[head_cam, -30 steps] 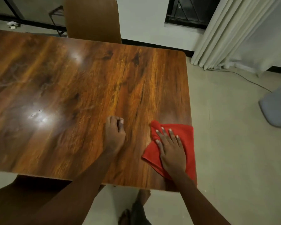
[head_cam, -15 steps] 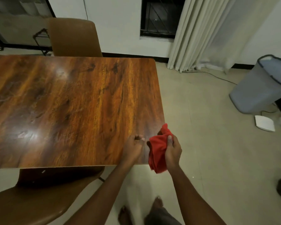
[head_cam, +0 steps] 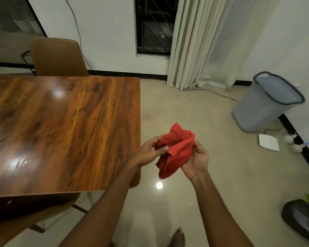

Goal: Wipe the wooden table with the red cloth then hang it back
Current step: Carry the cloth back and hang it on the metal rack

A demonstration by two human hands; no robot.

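Grip of left hand (head_cam: 145, 154) and right hand (head_cam: 197, 162) closed on red cloth (head_cam: 177, 148), bunched between them over floor (head_cam: 203, 113), just off right edge of table (head_cam: 61, 131).

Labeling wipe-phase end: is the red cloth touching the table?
No, the left hand and right hand hold the red cloth bunched in the air, past the wooden table's right edge.

Bare left hand (head_cam: 146, 155) and right hand (head_cam: 197, 162), bare forearms (head_cam: 105, 202), one bare foot (head_cam: 178, 237).
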